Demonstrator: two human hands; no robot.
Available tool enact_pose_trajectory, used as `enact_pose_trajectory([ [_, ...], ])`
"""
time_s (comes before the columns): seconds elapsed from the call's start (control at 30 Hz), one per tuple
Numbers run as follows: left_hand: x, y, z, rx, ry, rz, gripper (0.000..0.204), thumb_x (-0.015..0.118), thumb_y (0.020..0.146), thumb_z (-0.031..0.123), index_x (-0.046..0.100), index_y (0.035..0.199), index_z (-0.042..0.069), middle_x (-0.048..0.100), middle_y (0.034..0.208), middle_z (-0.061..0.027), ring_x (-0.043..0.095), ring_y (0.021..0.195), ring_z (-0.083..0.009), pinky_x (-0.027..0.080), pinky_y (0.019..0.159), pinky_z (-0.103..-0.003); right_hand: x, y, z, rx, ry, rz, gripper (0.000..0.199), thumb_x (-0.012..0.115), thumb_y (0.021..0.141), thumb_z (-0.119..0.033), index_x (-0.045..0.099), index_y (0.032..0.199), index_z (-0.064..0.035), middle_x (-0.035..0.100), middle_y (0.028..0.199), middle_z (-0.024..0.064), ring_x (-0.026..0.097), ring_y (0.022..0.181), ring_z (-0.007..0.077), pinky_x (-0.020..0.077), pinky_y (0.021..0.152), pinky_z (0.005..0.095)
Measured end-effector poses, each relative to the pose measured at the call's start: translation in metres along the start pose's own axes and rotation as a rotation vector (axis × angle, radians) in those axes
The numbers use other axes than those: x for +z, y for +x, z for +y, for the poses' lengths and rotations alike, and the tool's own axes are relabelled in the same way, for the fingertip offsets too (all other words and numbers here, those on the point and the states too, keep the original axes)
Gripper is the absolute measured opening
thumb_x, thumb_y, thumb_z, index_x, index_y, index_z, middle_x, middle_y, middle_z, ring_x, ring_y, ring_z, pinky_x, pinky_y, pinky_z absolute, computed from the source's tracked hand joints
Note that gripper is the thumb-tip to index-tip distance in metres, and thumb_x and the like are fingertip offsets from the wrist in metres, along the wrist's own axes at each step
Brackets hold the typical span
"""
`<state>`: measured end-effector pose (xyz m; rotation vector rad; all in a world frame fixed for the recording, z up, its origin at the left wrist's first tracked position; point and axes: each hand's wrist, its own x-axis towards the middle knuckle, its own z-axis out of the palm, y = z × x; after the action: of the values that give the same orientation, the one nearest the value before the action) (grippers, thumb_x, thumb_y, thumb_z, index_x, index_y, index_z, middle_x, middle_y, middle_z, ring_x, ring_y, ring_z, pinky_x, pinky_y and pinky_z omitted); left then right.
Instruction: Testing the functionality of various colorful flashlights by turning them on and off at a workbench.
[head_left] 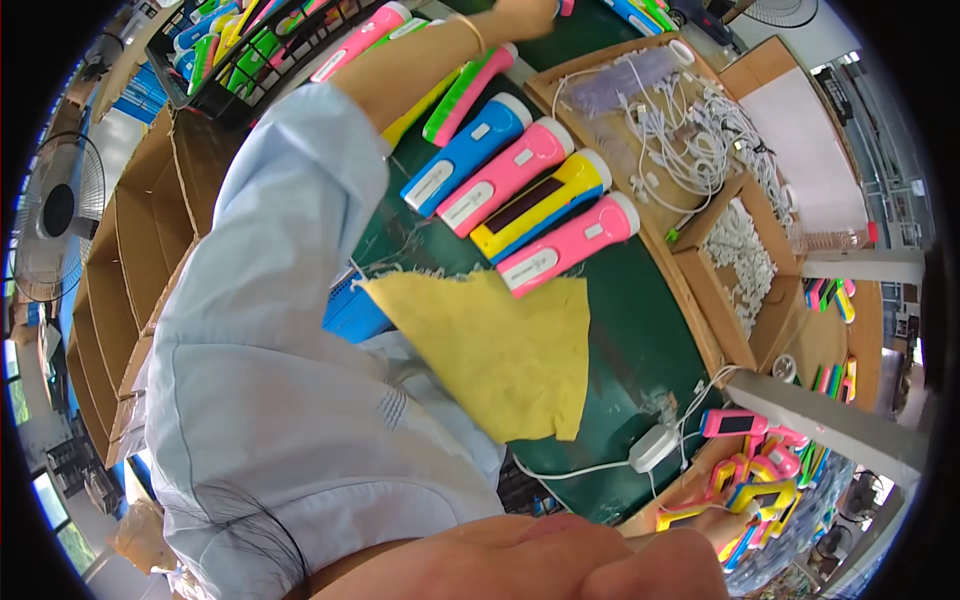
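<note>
My left hand (522, 18), at the end of a light blue sleeve, reaches to the top edge with its fingers curled. Something pink shows at its fingertips, mostly cut off by the frame. Below it, flashlights lie slanted in a row on the green table: a blue one (468, 155), a pink one (507, 177), a yellow and blue one (540, 205) and another pink one (570, 244). That last one rests beside a frayed yellow cloth (510, 350). At lower right, my right hand (714, 527) is partly hidden, among yellow and pink flashlight pieces (765, 492); its grip is unclear.
A black crate (215, 100) of colourful flashlights stands at upper left, above a divided cardboard box (150, 240). To the right, a wooden tray (655, 225) carries white cables (690, 150); a cardboard compartment holds small white parts (740, 262). A white adapter (653, 447) trails its cord nearby.
</note>
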<state>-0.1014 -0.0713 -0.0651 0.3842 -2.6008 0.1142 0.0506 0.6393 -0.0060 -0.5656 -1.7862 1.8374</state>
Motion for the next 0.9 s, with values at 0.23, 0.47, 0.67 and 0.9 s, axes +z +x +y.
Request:
enact_pose_trajectory([
  [0.23,0.027,0.028,-0.059,0.137,0.141,-0.188,0.038,0.047,0.083,0.015,0.046,0.12,0.012,0.044,0.126,-0.0116,0.047,0.111,-0.031,0.039,0.089,-0.041,0.006,0.044,0.004,-0.15,-0.282,0.105,0.055,0.058,0.081,-0.016,0.037,0.12,0.0161,0.047,0.116,0.02,0.053,0.098,0.0267,0.0515,0.08,0.0335],
  [0.47,-0.043,0.032,-0.026,0.043,-0.934,-0.081,0.046,0.062,0.077,0.024,0.045,0.115,0.003,0.056,0.102,-0.0128,0.056,0.091,-0.0271,0.047,0.073,-0.034,0.032,-0.047,-0.016,0.044,0.023,-0.327,0.035,0.048,0.085,-0.018,0.054,0.116,-0.0019,0.057,0.093,0.0029,0.05,0.077,0.0056,0.0439,0.07,0.0227],
  [0.67,-0.158,-0.141,0.124,-0.066,-2.028,-1.218,0.047,0.053,0.083,0.04,0.05,0.108,0.0,0.059,0.092,-0.0108,0.06,0.075,-0.0178,0.05,0.063,-0.032,0.113,-0.151,-0.01,-0.325,-0.078,-0.765,0.072,0.047,0.084,-0.053,0.046,0.118,0.0103,0.053,0.11,0.0209,0.052,0.104,0.0288,0.0394,0.091,0.0417],
  [0.9,-0.176,-0.292,0.231,-0.222,-2.309,-1.809,0.067,0.033,0.087,0.058,0.048,0.117,0.0,0.056,0.104,-0.0173,0.06,0.087,-0.0251,0.049,0.075,-0.035,0.134,-0.178,-0.005,-0.24,0.158,-1.071,0.029,0.063,0.074,-0.024,0.058,0.093,-0.0023,0.058,0.084,0.0091,0.057,0.074,0.0196,0.0452,0.064,0.029],
])
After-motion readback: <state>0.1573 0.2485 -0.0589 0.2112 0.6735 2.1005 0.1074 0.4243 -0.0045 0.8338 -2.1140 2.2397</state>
